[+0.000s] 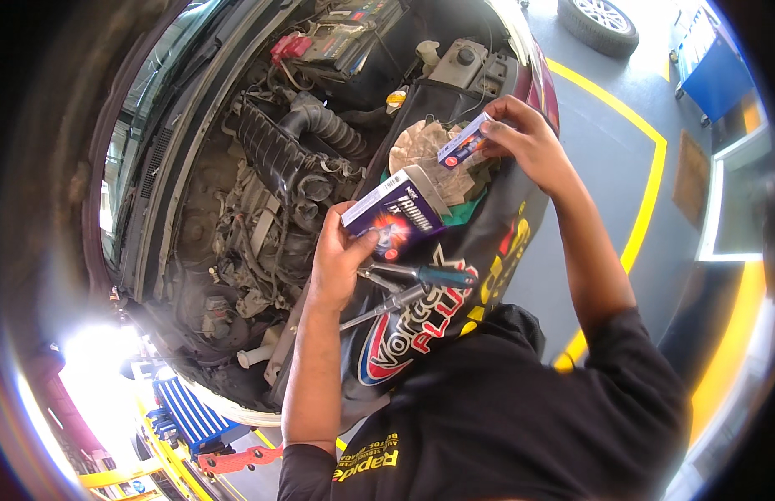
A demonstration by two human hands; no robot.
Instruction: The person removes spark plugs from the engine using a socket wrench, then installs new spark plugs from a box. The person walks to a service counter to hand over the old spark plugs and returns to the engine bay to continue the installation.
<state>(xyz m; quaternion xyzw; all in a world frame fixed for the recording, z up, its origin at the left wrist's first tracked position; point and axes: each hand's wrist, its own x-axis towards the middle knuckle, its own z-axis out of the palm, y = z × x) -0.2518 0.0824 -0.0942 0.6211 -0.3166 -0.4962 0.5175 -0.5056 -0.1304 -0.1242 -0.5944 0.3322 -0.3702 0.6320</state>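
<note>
My left hand [337, 255] grips a purple spark plug box [408, 213], thumb across its printed front. A pale end flap on this box stands up, on the side toward my right hand. My right hand [525, 138] pinches a small, narrow spark plug box [462, 149] between thumb and fingers, just beyond the larger one and apart from it. Below the purple box, a teal-handled tool [446, 275] and a metal ratchet-like tool [396, 302] lie on the black fender cover [362, 355]. Crumpled tan cloth or paper [414, 144] sits behind the boxes.
An uncovered engine bay [258, 238] spans the left, with a ribbed intake hose [329, 125] and a battery [345, 46]. At the far right stand a loose wheel [603, 21] and a blue cart [714, 71]. A yellow line [646, 200] marks the floor.
</note>
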